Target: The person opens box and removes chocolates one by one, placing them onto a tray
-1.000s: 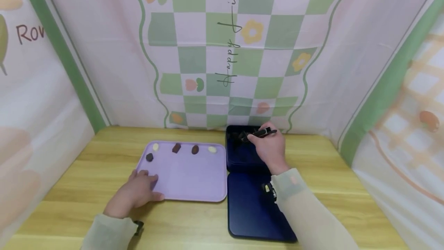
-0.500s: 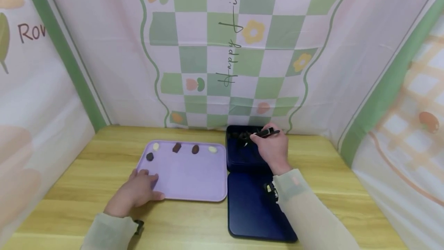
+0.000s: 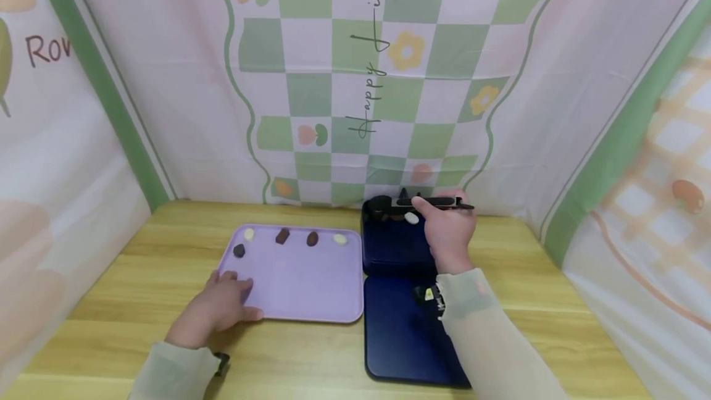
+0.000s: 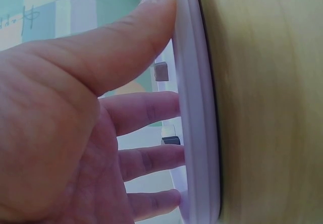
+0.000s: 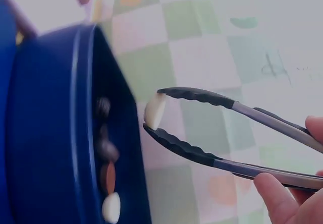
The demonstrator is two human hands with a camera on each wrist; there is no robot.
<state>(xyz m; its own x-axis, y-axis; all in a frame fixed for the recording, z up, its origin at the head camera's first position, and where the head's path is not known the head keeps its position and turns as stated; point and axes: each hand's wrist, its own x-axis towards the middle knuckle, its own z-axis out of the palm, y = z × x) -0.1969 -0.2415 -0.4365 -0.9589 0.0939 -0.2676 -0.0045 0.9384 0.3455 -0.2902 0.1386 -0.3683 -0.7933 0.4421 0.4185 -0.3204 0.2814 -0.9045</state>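
Observation:
My right hand (image 3: pixel 451 227) grips black-tipped metal tongs (image 5: pixel 272 120) above the back of a dark blue box (image 3: pixel 389 250). In the right wrist view, the tongs' tips pinch a white oval chocolate (image 5: pixel 155 110), raised clear of the box's contents. Inside the box lie another white chocolate (image 5: pixel 111 207), a brown chocolate (image 5: pixel 107 177) and darker, blurred pieces. My left hand (image 3: pixel 216 304) rests at the near left corner of a lilac tray (image 3: pixel 305 289), its fairly straight fingers (image 4: pixel 146 110) touching the rim. White, brown and black chocolates, such as a brown block (image 3: pixel 282 236), lie along the tray's far side.
A flat dark blue lid (image 3: pixel 400 344) lies in front of the box, right of the tray. The wooden table (image 3: pixel 311 363) ends at a patterned cloth (image 3: pixel 344 97) behind, with more cloth at both sides.
My right hand has risen and moved right with the tongs, which have come up out of the box. A white chocolate is now visible below the tongs. My left hand and the tray have stayed put.

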